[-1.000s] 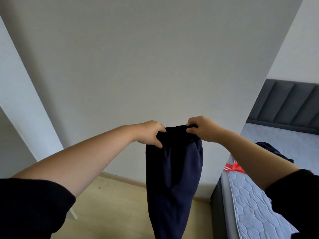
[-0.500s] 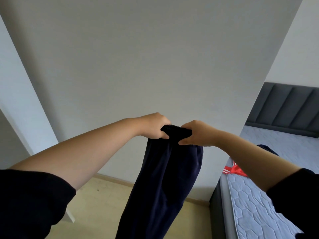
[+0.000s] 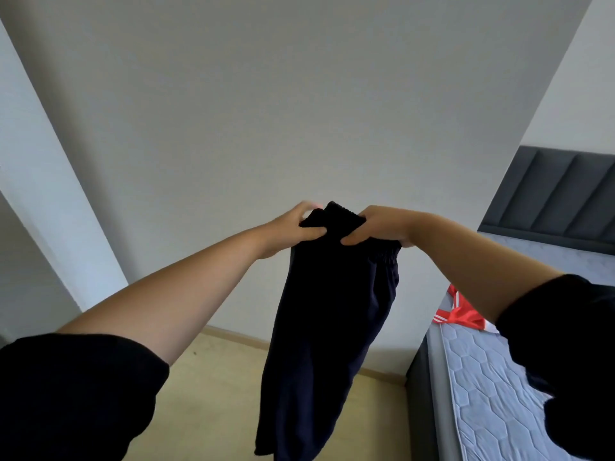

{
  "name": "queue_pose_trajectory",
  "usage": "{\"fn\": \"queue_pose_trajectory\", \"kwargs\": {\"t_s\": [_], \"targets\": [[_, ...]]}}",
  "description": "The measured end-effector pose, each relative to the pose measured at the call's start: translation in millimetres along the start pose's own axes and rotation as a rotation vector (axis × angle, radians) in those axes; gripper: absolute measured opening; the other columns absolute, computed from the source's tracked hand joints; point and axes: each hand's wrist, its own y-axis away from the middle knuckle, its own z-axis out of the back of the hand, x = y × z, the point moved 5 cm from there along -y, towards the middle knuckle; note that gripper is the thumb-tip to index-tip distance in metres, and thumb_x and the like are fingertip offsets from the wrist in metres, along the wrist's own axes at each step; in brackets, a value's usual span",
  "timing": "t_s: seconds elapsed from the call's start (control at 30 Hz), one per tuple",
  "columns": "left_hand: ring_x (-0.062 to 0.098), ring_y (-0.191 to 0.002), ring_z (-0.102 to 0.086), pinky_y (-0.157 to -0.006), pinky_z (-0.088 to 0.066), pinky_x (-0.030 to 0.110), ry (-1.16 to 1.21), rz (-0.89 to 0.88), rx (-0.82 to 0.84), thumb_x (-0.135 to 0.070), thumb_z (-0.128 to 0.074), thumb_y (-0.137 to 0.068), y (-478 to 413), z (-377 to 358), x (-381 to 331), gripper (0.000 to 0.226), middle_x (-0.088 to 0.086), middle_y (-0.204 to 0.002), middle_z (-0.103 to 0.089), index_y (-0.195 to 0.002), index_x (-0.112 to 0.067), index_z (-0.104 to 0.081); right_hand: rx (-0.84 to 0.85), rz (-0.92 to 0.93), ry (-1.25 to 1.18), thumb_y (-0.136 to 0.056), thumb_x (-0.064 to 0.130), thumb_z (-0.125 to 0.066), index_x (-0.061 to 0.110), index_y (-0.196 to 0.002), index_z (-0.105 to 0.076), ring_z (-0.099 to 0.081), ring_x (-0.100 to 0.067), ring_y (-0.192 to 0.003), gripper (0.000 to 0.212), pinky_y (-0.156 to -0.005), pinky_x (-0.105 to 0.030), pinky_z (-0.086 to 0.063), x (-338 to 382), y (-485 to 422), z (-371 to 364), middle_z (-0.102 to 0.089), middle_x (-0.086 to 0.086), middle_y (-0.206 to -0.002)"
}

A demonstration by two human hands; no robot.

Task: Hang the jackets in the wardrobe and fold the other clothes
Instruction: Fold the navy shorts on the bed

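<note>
A pair of dark navy trousers (image 3: 326, 321) hangs in the air in front of a plain white wall, legs together and pointing down toward the floor. My left hand (image 3: 293, 229) grips the bunched elastic waistband from the left. My right hand (image 3: 379, 226) pinches the same waistband from the right, close beside the left hand. Both arms are stretched forward at about chest height. The trouser hems run out of view at the bottom edge.
A bed with a pale quilted mattress (image 3: 492, 387) and a dark grey padded headboard (image 3: 562, 194) stands at the right. A red and white garment (image 3: 461, 314) lies on the mattress edge. Beige floor (image 3: 213, 387) lies below; a white panel (image 3: 50, 201) slants at the left.
My hands shifted their grip along the waistband, first drawing together, and the hanging trousers swung left and then back. The view tipped slightly.
</note>
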Motion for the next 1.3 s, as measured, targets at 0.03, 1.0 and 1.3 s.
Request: {"fn": "queue_pose_trajectory", "kwargs": {"t_s": [0.03,1.0,1.3], "targets": [[0.014,-0.109,-0.059,-0.092,-0.047,0.025,0.072,0.05,0.087,-0.017,-0.058,-0.093,-0.6,-4.6,10.1,0.034,0.001,-0.118,-0.06,-0.126,-0.019,-0.048,0.017,-0.027,-0.03,-0.08,0.013,-0.071,0.008,-0.091,-0.068,-0.069,-0.028,-0.083,0.013,-0.082,-0.038,-0.055,-1.7,-0.9,0.7,-0.072,-0.011,-0.09],[0.04,-0.12,-0.051,-0.083,-0.048,0.061,1.467,0.558,0.341,-0.091,-0.027,-0.062,-61.2,-131.4,162.6,0.127,0.02,-0.148,-0.03,-0.149,-0.004,0.005,-0.646,-0.397,-1.087,-0.082,0.013,-0.061,0.014,-0.078,-0.049,-0.06,-0.022,-0.07,0.012,-0.057,-0.032,-0.051,-91.5,-82.8,5.1,-0.059,-0.007,-0.081],[0.037,-0.123,-0.049,-0.089,-0.044,0.046,1.706,0.651,-0.378,-0.027,-0.049,-0.094,-146.7,-198.8,181.8,0.04,0.024,-0.132,-0.049,-0.12,0.003,-0.049,-0.596,-0.42,-1.158,-0.082,0.018,-0.063,0.016,-0.089,-0.051,-0.061,-0.017,-0.067,0.014,-0.043,-0.021,-0.05,-209.6,-80.2,57.0,-0.061,-0.004,-0.084]]}}
